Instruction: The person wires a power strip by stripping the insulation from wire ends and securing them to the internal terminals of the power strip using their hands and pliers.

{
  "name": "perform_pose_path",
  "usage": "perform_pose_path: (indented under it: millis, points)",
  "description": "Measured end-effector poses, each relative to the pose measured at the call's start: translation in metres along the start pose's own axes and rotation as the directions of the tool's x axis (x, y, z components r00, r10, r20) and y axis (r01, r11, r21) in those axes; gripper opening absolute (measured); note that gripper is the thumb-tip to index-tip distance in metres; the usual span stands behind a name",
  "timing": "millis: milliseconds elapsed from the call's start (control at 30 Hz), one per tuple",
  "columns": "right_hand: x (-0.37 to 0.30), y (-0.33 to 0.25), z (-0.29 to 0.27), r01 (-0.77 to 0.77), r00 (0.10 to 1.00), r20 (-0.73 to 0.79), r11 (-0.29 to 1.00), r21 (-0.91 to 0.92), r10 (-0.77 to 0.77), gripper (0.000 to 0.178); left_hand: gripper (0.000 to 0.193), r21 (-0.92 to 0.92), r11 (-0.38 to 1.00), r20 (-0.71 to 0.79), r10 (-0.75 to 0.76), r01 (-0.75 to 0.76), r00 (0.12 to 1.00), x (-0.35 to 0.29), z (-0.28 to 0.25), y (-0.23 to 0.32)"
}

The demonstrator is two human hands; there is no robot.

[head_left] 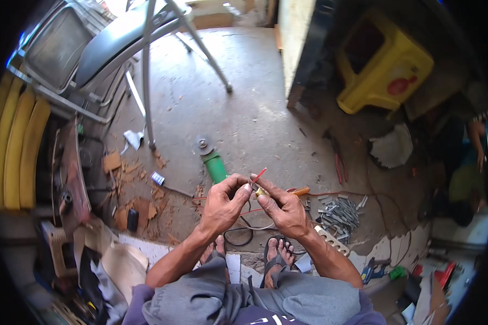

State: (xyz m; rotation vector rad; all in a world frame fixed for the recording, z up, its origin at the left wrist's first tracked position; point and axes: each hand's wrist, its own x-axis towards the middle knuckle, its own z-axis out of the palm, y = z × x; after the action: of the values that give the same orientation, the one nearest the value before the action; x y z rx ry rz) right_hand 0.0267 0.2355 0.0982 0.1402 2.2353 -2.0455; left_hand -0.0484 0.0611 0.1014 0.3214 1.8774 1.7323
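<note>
In front of my knees, my two hands meet fingertip to fingertip. My left hand (223,205) is closed in a pinch where a thin red wire-like piece (259,175) sticks up to the right. Between the thumb and fingers of my right hand (285,212) sits a small brass-coloured piece (262,192), partly covered by the fingertips. How the two pieces join is hidden. Just beyond my left hand, a green angle grinder (216,167) lies on the floor, its disc pointing away. An orange-handled tool (299,191) lies beyond my right hand.
Metal pieces (341,215) are heaped right of my hands, beside a white power strip (332,240). Red-handled pliers (339,162) lie farther off. A chair (146,81) stands far left, a yellow plastic stool (382,67) far right. Cables cross the floor. Another person (472,162) is at right.
</note>
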Motion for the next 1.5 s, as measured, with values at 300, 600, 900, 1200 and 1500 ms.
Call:
perform_pose_path:
  millis: [300, 600, 900, 1200, 1500]
  points:
    - [-0.044, 0.004, -0.035, -0.031, 0.991, -0.128, 0.998, -0.057, 0.023, 0.045, 0.021, 0.102, 0.992, 0.094, 0.064, -0.073, 0.994, 0.006, 0.047, 0.004]
    - [-0.041, 0.007, -0.025, -0.007, 0.986, -0.165, 0.999, -0.041, 0.0, 0.041, 0.03, 0.209, 0.977, 0.079, 0.032, -0.048, 0.996, 0.0, 0.042, 0.004]
    - [-0.041, 0.014, -0.02, 0.016, 0.975, -0.219, 0.989, -0.148, -0.049, 0.036, 0.021, 0.109, 0.991, -0.008, 0.076, -0.074, 0.997, 0.0, 0.047, 0.007]
    - [-0.041, 0.011, -0.016, 0.007, 0.97, -0.239, 0.99, -0.144, -0.042, 0.036, 0.018, 0.025, 0.997, -0.018, 0.076, -0.075, 0.997, 0.0, 0.047, 0.004]
    - [-0.038, 0.008, -0.022, -0.035, 0.981, -0.191, 0.999, -0.031, 0.029, 0.04, 0.025, -0.04, 0.999, 0.126, -0.002, 0.007, 0.992, 0.008, 0.034, -0.002]
